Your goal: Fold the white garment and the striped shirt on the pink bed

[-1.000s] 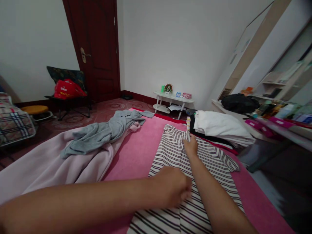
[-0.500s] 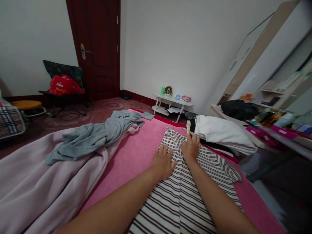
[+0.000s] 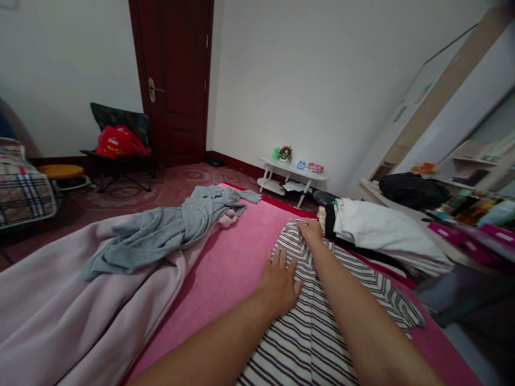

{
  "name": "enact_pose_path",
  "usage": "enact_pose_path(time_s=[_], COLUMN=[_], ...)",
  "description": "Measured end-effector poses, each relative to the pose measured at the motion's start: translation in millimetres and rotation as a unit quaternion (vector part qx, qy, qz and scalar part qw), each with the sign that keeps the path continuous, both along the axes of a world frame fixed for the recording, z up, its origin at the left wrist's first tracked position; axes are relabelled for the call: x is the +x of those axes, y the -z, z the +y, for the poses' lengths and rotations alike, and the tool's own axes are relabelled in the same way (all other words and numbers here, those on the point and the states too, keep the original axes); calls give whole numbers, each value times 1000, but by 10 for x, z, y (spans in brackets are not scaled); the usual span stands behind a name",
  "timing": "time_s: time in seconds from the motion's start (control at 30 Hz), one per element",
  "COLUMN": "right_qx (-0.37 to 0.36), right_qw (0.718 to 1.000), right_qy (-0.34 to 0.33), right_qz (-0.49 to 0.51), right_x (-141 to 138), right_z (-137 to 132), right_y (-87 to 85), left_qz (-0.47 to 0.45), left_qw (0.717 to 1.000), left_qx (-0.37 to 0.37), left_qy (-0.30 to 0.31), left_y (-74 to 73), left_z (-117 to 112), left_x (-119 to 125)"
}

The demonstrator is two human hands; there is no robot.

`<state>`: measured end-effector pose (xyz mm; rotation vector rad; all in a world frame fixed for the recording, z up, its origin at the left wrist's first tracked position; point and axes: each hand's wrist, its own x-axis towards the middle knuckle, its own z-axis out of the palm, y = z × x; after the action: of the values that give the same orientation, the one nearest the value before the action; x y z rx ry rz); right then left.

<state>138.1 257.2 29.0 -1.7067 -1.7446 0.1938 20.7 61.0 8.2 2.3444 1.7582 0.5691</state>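
A black-and-white striped shirt [image 3: 322,311] lies spread on the pink bed cover [image 3: 233,262], one short sleeve reaching out to the right. My left hand [image 3: 279,281] rests flat on the shirt's left side, fingers spread. Farther up, my right hand [image 3: 311,233] is at the shirt's top end, fingers bent down on the fabric; whether they pinch it I cannot tell. Creases run through the cloth below that hand. Just right of it are folded clothes, with a white garment [image 3: 378,225] on top.
A grey garment [image 3: 173,225] lies on a bunched pale pink blanket [image 3: 100,311] at left. At right stands a dressing table with a black bag [image 3: 412,190] and bottles. Beyond the bed are a low white table [image 3: 295,170] and a chair holding a red bag [image 3: 120,142].
My right hand has moved to the shirt's top left, and the fabric there is now more rumpled. My left hand stays flat on the shirt. The view has swung slightly left.
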Motion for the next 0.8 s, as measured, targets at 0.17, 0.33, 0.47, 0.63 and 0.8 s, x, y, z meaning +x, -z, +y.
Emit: enact_pose_path(time_s=[0.17, 0.33, 0.47, 0.63, 0.8], right_qx=[35, 27, 50, 91, 47], right_qw=[998, 997, 993, 965, 863], right_qy=[-13, -56, -101, -236, -362], right_qz=[46, 52, 15, -69, -349], right_x=[-17, -40, -70, -314, -380], right_z=[48, 61, 13, -202, -310], right_y=[156, 326, 214, -14, -187], left_qz=[-15, -44, -89, -154, -192], left_qw=[1000, 999, 994, 974, 974], left_qx=[1, -5, 24, 31, 44], left_qy=[-6, -21, -60, -163, -113], left_y=[-7, 19, 27, -19, 14], left_z=[-9, -27, -4, 110, 174], left_x=[-2, 14, 22, -48, -85])
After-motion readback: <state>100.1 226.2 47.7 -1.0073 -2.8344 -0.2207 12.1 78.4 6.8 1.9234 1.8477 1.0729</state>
